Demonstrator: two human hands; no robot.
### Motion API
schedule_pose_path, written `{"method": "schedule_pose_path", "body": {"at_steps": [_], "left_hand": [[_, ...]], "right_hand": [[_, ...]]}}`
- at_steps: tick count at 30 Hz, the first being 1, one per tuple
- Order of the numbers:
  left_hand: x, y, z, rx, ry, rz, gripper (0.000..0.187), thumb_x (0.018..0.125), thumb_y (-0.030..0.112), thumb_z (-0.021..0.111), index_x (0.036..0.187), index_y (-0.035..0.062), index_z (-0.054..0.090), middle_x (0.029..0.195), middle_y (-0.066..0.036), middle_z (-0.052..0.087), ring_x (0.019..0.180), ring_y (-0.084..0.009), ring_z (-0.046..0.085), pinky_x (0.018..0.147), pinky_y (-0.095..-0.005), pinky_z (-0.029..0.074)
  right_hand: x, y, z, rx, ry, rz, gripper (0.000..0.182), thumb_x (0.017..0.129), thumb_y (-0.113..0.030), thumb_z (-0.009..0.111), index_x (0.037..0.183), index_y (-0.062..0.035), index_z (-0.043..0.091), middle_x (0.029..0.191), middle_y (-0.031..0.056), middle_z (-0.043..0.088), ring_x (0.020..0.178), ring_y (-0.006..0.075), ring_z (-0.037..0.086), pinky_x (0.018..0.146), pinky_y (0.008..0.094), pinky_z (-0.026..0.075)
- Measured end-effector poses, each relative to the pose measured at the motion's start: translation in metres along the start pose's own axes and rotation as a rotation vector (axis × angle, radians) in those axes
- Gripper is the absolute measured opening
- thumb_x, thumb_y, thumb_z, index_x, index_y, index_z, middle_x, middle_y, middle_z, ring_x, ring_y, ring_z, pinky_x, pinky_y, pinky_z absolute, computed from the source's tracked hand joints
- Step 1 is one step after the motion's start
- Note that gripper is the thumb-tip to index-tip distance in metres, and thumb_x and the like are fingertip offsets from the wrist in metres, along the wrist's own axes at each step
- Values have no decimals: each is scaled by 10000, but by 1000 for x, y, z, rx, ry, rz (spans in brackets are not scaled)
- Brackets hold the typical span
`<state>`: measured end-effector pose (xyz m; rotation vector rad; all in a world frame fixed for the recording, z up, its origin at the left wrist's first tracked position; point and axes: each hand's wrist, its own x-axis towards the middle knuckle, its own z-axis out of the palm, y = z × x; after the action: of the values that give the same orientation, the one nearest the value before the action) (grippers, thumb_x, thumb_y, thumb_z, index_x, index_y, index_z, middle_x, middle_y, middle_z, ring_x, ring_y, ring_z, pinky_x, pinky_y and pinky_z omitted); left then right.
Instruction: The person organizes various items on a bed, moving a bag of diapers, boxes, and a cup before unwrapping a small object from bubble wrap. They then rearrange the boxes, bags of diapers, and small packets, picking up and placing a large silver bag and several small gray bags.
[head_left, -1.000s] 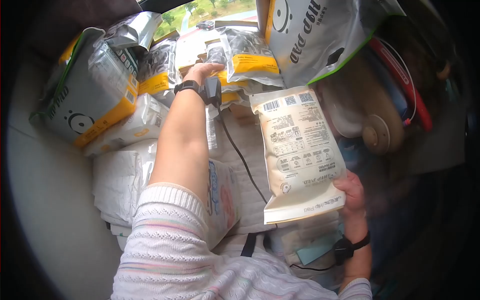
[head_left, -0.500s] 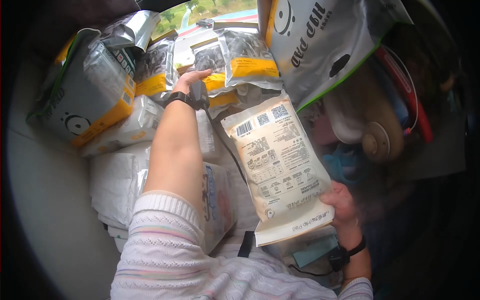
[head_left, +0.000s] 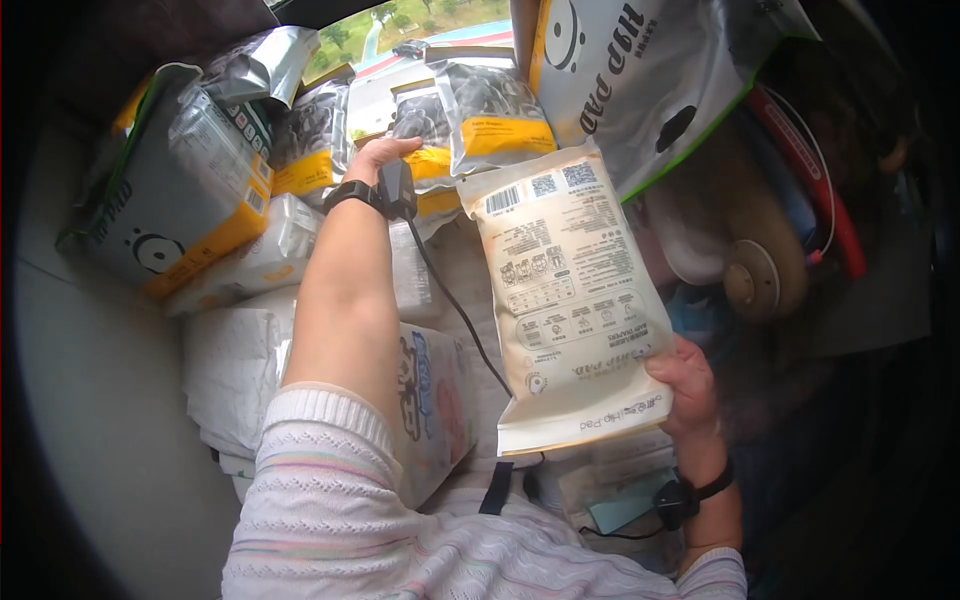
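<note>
My right hand (head_left: 688, 388) grips a cream-coloured diaper pack (head_left: 570, 300) by its lower right edge, thumb on top. The printed back faces up, with a barcode and QR codes at the far end. My left hand (head_left: 383, 158) reaches forward to the silver and yellow diaper packs; its thumb shows, but the other fingers are hidden. Just beyond it stands a small pack (head_left: 422, 118), with another silver and yellow pack (head_left: 497, 105) to its right and a third pack (head_left: 308, 140) to its left.
A large grey bag (head_left: 165, 190) leans at the left, and another grey HIP PAD bag (head_left: 650, 80) at the upper right. White folded diapers (head_left: 235, 365) and a printed plastic pack (head_left: 432, 405) lie below my left arm. A red item (head_left: 805, 165) lies at the right; a cable hangs from my left wrist.
My right hand has raised the diaper pack slightly and shifted it right, turning it more upright. My left hand stays at almost the same place.
</note>
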<state>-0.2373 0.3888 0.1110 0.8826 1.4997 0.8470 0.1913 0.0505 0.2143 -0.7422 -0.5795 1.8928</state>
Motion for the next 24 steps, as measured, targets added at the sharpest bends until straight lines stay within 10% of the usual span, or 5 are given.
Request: {"method": "schedule_pose_path", "body": {"at_steps": [9,24], "left_hand": [[-31,11,-5,-86,89,-30,220,769,192,662,890,13,622,834,-88,633,666,-172,596,556,-306,454],[-16,24,34,641,95,79,462,754,371,621,1044,10,606,1030,-88,604,936,-178,551,794,-325,423]], "right_hand": [[-9,2,-14,7,49,0,394,767,9,474,1155,78,483,1053,156,593,913,191,600,823,272,472],[26,-6,14,-2,-65,-66,382,780,12,449,1154,82,480,1055,159,589,925,188,596,839,263,459]]}}
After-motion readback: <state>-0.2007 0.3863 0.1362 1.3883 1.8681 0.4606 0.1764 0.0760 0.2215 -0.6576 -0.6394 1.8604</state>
